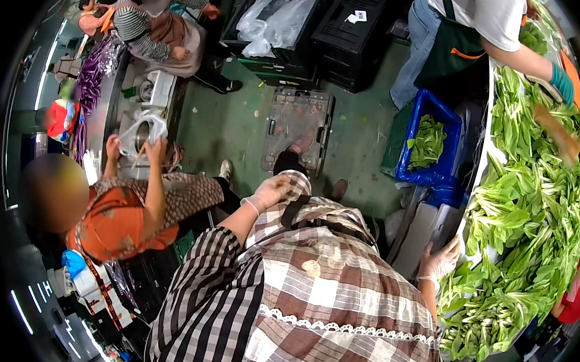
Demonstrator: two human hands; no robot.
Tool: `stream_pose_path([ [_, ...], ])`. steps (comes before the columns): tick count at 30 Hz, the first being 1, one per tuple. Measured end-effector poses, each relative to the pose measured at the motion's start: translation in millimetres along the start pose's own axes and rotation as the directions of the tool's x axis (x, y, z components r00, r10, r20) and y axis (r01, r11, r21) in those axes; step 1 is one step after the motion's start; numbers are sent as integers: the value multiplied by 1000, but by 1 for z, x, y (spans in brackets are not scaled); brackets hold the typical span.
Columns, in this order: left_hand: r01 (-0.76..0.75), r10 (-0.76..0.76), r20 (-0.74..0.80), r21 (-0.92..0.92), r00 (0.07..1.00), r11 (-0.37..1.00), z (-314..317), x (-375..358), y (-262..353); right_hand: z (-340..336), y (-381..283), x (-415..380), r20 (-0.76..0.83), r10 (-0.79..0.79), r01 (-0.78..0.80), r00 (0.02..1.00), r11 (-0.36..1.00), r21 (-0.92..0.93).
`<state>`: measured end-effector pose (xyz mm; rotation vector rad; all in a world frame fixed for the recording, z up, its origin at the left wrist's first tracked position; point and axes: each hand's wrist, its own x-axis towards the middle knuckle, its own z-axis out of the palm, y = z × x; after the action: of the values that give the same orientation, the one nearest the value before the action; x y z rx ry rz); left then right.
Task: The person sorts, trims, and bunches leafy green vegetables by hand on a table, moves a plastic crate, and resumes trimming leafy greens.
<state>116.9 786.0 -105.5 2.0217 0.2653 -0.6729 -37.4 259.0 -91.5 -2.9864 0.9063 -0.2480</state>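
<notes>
My left hand (273, 192), in a clear thin glove, rests on the checked apron (338, 263) over my lap, its fingers loosely curled with nothing visible in them. My right hand (440, 258), gloved too, lies against the white edge of the table (476, 192) at my right. Its fingers are stretched out and touch the rim near the leafy greens (513, 228). A thick layer of these greens, with pale stems, covers that table.
A blue crate (448, 151) with some loose leaves stands beside the table. Ahead on the floor lies a grey plastic platform (297, 132). Black crates (344, 32) are stacked beyond it. A co-worker in orange (125, 217) holds a plastic bag (141, 133); others work nearby.
</notes>
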Motion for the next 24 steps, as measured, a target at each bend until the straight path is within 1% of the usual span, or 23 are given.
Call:
stream_pose_path([
  [3, -16, 17, 8, -116, 1000, 993, 5, -5, 9, 7, 7, 0, -73, -63, 65, 995, 997, 30],
  [5, 0, -1, 20, 9, 1000, 1000, 7, -3, 17, -4, 1, 1, 14, -23, 23, 1000, 1000, 2],
  [6, -40, 38, 40, 51, 998, 998, 7, -1, 18, -2, 1, 0, 52, 21, -19, 998, 999, -40],
  [7, -63, 62, 56, 20, 996, 998, 7, -8, 33, 1, 2, 0, 51, 23, -21, 998, 999, -35],
  [9, 12, -11, 64, -21, 998, 1000, 11, -7, 49, -7, -2, 1, 13, -2, 2, 1000, 1000, -1],
  [10, -27, 27, 62, -13, 998, 1000, 12, -1, 49, -6, 0, 1, -19, -23, 23, 1000, 1000, -5],
  [11, -63, 64, 73, -10, 995, 998, 3, 5, 44, -8, -13, 0, -2, -17, 17, 1000, 1000, -13],
  [12, -78, 84, 66, -96, 994, 992, 5, 8, 41, -7, -13, 1, 16, -7, 8, 1000, 1000, -14],
  [13, -90, 96, 48, -116, 994, 989, 3, 4, 42, -9, -11, -3, 37, 16, -15, 999, 1000, -26],
  [14, -110, 119, 60, -130, 991, 985, 1, 1, 49, -8, -10, 0, 64, 1, 0, 998, 1000, -16],
  [15, -137, 151, 98, -137, 984, 981, 2, 4, 61, -10, -9, 3, 53, -18, 13, 998, 996, 89],
  [16, -144, 154, 103, -103, 983, 984, 3, 6, 66, -21, -16, -1, 24, -21, 19, 999, 997, 73],
  [17, -149, 155, 126, -61, 980, 987, 2, 6, 68, -12, -6, -6, -46, -84, 90, 995, 987, 137],
  [18, -256, 254, 116, -2, 960, 967, 5, 7, 76, -22, -10, -2, 49, -7, -1, 999, 989, 150],
  [19, -187, 197, 120, -87, 973, 979, 4, 15, 70, -18, -8, -3, 35, 13, -18, 999, 987, 159],
  [20, -45, 84, 178, -216, 980, 975, 11, 5, 96, -17, -7, -6, 40, 35, -40, 999, 991, 127],
  [21, -80, 110, 169, -178, 979, 981, 17, 8, 103, -15, -6, -3, 39, 44, -48, 998, 993, 109],
  [23, -175, 194, 183, -115, 964, 978, 24, 38, 76, -17, -2, -2, 23, 50, -53, 998, 985, 167],
  [24, -193, 191, 212, -12, 958, 981, 28, 53, 67, -19, -1, -2, -2, 55, -54, 998, 985, 165],
])
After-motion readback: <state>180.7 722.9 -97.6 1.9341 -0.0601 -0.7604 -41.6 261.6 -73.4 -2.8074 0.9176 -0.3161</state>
